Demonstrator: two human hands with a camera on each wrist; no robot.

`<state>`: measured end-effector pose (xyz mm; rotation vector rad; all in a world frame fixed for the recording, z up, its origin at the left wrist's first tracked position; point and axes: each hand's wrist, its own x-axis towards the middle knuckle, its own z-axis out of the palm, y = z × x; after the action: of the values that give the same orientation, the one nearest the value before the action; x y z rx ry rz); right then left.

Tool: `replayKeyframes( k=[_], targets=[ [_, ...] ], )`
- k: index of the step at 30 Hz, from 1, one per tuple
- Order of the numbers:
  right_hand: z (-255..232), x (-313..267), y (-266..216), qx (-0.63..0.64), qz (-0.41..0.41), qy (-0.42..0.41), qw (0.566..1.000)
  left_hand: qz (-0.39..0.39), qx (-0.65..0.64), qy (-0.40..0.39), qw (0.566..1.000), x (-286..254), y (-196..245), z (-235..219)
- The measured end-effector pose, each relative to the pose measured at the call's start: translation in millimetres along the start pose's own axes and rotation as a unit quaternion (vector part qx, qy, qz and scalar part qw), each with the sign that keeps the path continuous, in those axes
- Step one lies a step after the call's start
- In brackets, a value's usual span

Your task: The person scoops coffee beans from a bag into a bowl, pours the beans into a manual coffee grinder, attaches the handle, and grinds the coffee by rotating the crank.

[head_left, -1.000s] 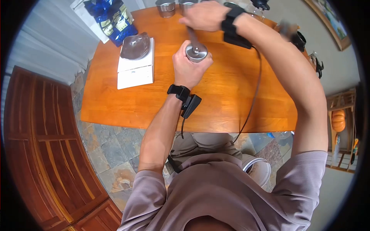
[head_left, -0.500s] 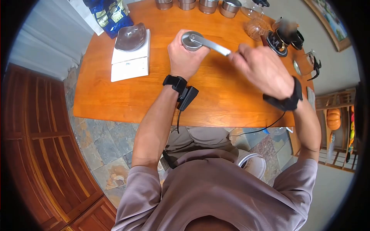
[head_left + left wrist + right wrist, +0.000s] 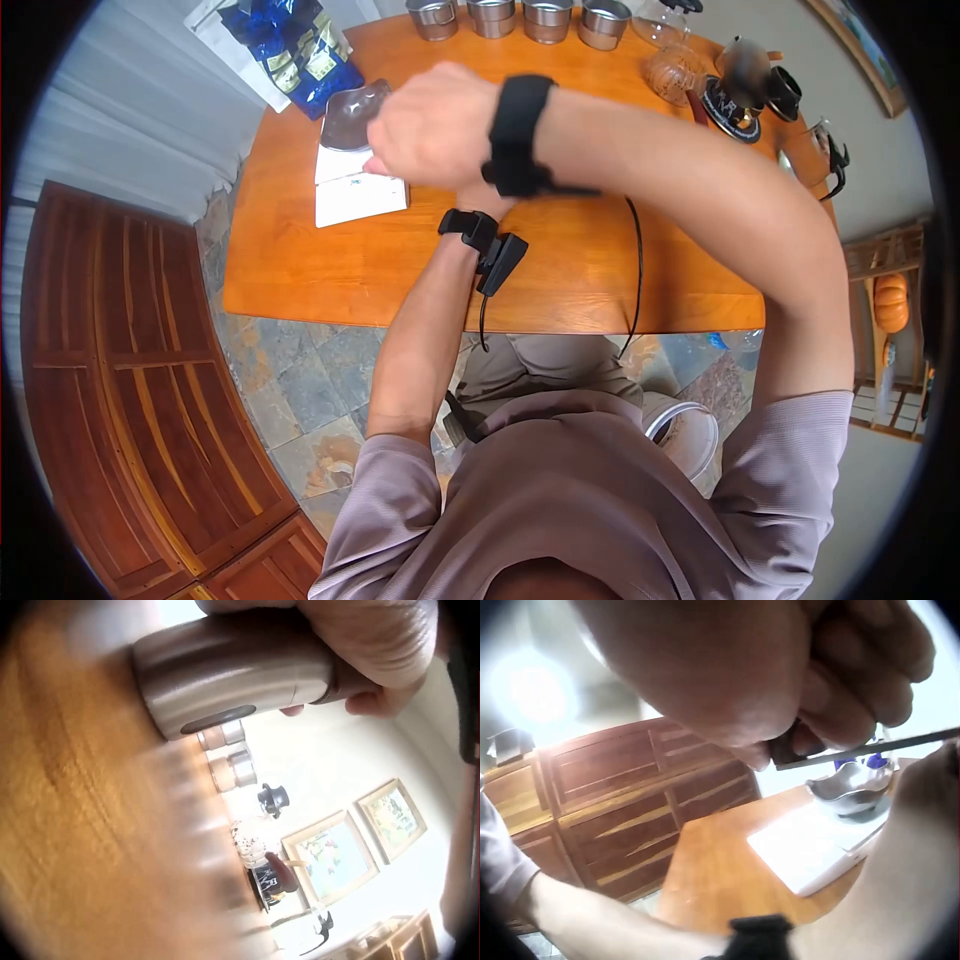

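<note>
My left hand (image 3: 375, 637) holds a hand coffee grinder (image 3: 232, 675), a metal cylinder low over the wooden table (image 3: 67, 795). In the head view the right hand hides the grinder and most of the left hand. Above it, my right hand (image 3: 430, 130) grips the knob end of the crank handle (image 3: 877, 753), its fingers curled in the right wrist view. To the left a white scale (image 3: 360, 200) carries a dark wavy-rimmed dish (image 3: 348, 120), partly behind the right hand.
Several metal cups (image 3: 547, 20) line the far edge. At back right stand a glass server (image 3: 660, 22), a ribbed glass piece (image 3: 674, 72) and a glass pitcher (image 3: 808, 160). A blue bag (image 3: 310, 65) stands at back left. A black cable (image 3: 638, 260) hangs from the right wrist.
My right hand has swung the crank around, from the far side to the right, then over to the left above the grinder. The left hand keeps its hold in about the same place.
</note>
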<state>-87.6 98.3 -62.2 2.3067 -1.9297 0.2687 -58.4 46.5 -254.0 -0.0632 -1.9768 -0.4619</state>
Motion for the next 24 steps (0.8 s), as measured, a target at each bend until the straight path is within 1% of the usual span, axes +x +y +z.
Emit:
replayKeyframes(
  k=[1,2,3,4,5,6,8,9,10,11,12,14,15,18,19,20,21,22,23,24],
  targets=[
    [-2.4,7.3,5.5,-0.009,0.022,-0.013,1.0,-0.355,-0.159,-0.165,0.906,22.8,20.1,-15.6],
    [-5.6,12.4,13.3,-0.02,0.043,-0.027,0.999,-0.329,-0.159,-0.075,0.928,24.1,17.7,-6.6],
    [-8.1,16.6,26.0,-0.021,0.044,-0.027,0.998,-0.353,-0.207,-0.07,0.91,39.5,29.8,-14.2],
    [-10.8,19.6,38.8,-0.037,0.085,-0.044,0.995,-0.377,-0.254,-0.066,0.888,54.5,43.0,-23.0],
    [-12.7,20.7,50.5,-0.053,0.125,-0.062,0.989,-0.364,-0.313,0.017,0.877,56.2,45.5,-16.7],
    [-18.6,10.2,62.3,-0.023,0.13,-0.048,0.99,-0.361,-0.336,0.014,0.87,59.4,47.7,-18.0],
    [-10.3,4.2,80.3,-0.046,0.189,-0.036,0.98,-0.316,-0.309,0.004,0.897,61.9,49.7,-15.6],
    [-25.4,-12.9,77.8,-0.009,0.17,-0.024,0.985,-0.32,-0.31,0.007,0.895,62.8,52.2,-16.1],
    [-41.5,-25.8,73.0,0.027,0.152,-0.013,0.988,-0.287,-0.273,0.0,0.918,65.5,55.5,-16.4],
    [-40.3,-24.5,75.2,0.015,0.197,-0.031,0.98,-0.253,-0.236,-0.007,0.938,69.1,58.4,-16.7],
    [-39.5,-26.2,77.5,0.015,0.198,-0.035,0.98,-0.256,-0.238,-0.006,0.937,69.8,60.7,-18.1],
    [-42.1,-32.0,82.8,0.022,0.21,-0.017,0.977,-0.271,-0.243,-0.058,0.93,72.4,62.2,-21.2],
    [-55.5,-35.2,74.0,0.039,0.217,-0.044,0.974,-0.27,-0.245,-0.06,0.929,72.1,61.8,-21.1],
    [-40.5,-31.2,85.3,0.018,0.217,-0.02,0.976,-0.261,-0.249,-0.049,0.931,69.0,57.9,-20.8],
    [-38.3,-31.3,93.8,0.018,0.217,-0.019,0.976,-0.301,-0.268,-0.035,0.914,65.2,55.3,-21.0],
    [-36.8,-33.6,105.5,-0.004,0.224,-0.074,0.972,-0.34,-0.286,-0.021,0.895,61.3,52.3,-21.2],
    [-32.8,-37.2,118.4,-0.024,0.232,-0.127,0.964,-0.34,-0.285,-0.022,0.896,60.1,49.8,-22.3],
    [-20.2,-42.0,125.5,0.056,0.264,-0.05,0.962,-0.32,-0.279,-0.003,0.905,60.5,47.0,-23.5],
    [-12.5,-52.4,134.2,0.033,0.26,-0.062,0.963,-0.302,-0.273,0.019,0.913,59.6,45.2,-24.9],
    [-10.5,-61.6,133.6,0.009,0.253,-0.075,0.964,-0.305,-0.272,0.025,0.913,59.5,45.1,-26.5]
  ],
)
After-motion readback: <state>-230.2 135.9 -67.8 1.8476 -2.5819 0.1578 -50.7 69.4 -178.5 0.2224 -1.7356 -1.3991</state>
